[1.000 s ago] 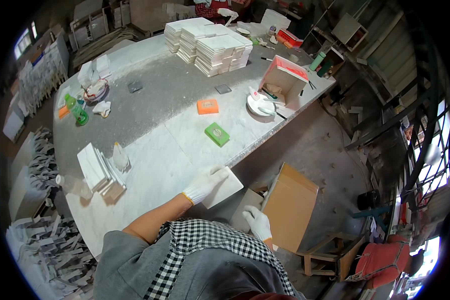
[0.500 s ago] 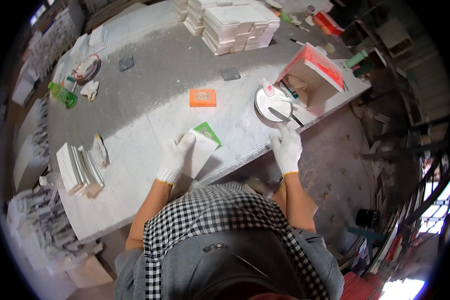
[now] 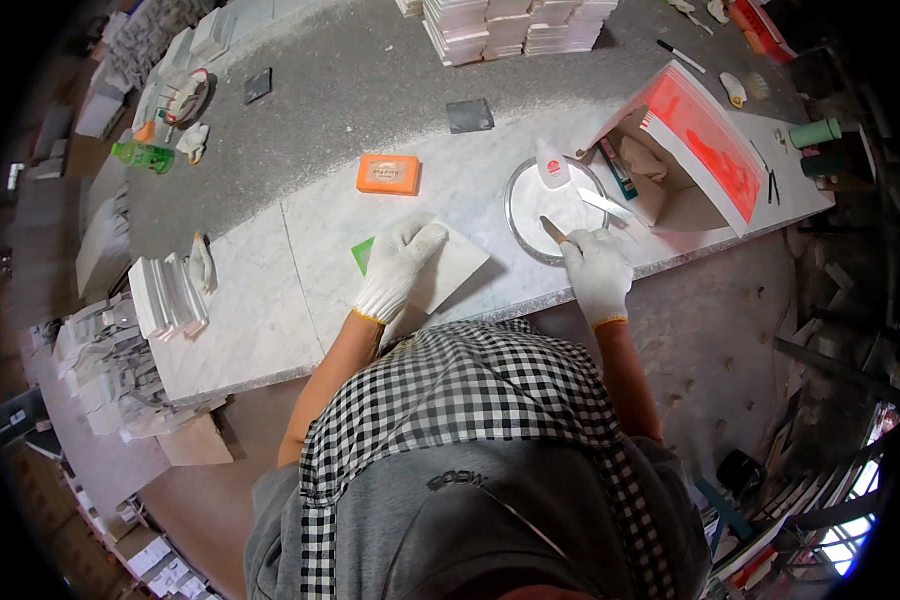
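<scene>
Plainly, white tile (image 3: pixel 456 262) in left fingers (image 3: pixel 427 238).

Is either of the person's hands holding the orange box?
No. The orange box lies on the table, while the left hand grips a white tile and the right hand a knife-like tool.

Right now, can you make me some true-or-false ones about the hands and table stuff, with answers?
1. The left hand and right hand are gloved. True.
2. The left hand holds a cup. False: it holds a white tile.
3. The orange box lies left of the round dish. True.
4. The right hand holds a blade-like tool. True.
5. Every box is fully in view. False: the green box is partly hidden.
</scene>
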A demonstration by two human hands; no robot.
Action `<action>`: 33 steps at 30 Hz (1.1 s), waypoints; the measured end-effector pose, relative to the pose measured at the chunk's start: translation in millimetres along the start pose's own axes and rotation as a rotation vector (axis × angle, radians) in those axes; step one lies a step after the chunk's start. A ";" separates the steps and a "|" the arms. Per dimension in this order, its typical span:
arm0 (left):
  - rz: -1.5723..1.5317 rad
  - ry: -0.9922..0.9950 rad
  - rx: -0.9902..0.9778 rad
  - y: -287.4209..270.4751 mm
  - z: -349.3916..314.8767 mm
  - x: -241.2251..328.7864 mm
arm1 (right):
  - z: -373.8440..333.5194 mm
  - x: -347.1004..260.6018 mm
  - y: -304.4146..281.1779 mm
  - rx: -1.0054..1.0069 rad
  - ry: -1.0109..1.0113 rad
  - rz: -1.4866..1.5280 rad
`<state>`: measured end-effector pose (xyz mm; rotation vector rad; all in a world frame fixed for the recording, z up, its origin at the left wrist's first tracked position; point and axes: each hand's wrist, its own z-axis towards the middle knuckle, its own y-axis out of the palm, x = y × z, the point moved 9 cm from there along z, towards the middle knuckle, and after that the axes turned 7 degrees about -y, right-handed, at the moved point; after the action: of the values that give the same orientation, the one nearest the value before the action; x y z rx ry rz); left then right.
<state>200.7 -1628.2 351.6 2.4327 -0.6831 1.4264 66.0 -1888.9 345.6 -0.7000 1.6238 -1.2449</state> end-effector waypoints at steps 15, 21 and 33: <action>0.122 0.070 -0.136 49.6 42.8 6.9 | 24.8 16.6 7.2 -0.145 0.014 0.637; 0.040 0.106 -0.157 58.1 38.3 5.5 | 27.0 27.2 20.8 -0.231 0.081 0.696; 0.086 0.090 -0.128 67.2 41.5 3.8 | 33.4 38.2 32.2 -0.267 0.039 0.826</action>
<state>199.6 -1704.9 332.5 2.2526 -0.8393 1.4664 84.7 -1924.8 301.2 -0.1060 1.8460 -0.4499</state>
